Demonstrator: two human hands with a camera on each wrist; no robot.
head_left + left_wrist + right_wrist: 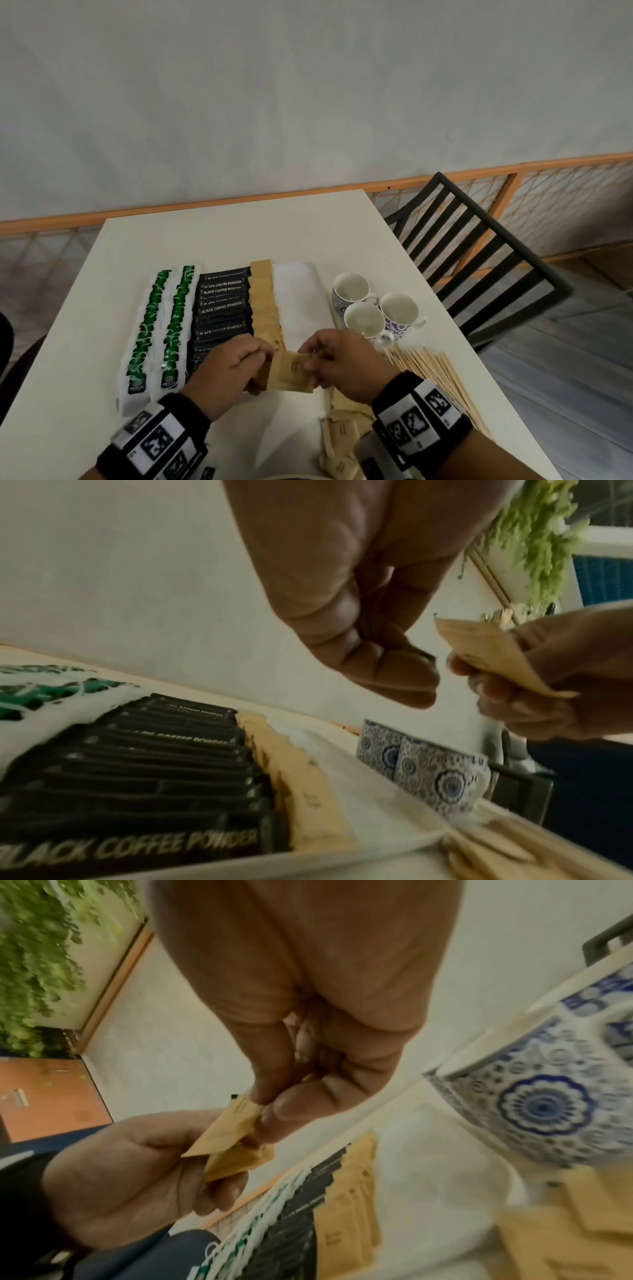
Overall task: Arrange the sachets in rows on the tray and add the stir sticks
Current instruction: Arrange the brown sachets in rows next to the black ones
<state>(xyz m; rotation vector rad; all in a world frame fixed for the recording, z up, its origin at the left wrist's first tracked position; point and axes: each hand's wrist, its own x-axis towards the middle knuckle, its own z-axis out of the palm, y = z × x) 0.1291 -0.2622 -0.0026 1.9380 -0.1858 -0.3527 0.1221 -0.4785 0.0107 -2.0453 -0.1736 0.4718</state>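
Over the near end of the white tray (301,274): right hand (346,365) grip pinched on a brown sachet (294,371), left hand (222,371) grip curled round more brown sachets. Right of tray: stir sticks (435,373) flat on worktop (239,236).

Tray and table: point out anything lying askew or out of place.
Loose brown sachets lie jumbled at mixed angles on the table right of the tray, unlike the neat rows. The stir sticks fan out unevenly off the tray.
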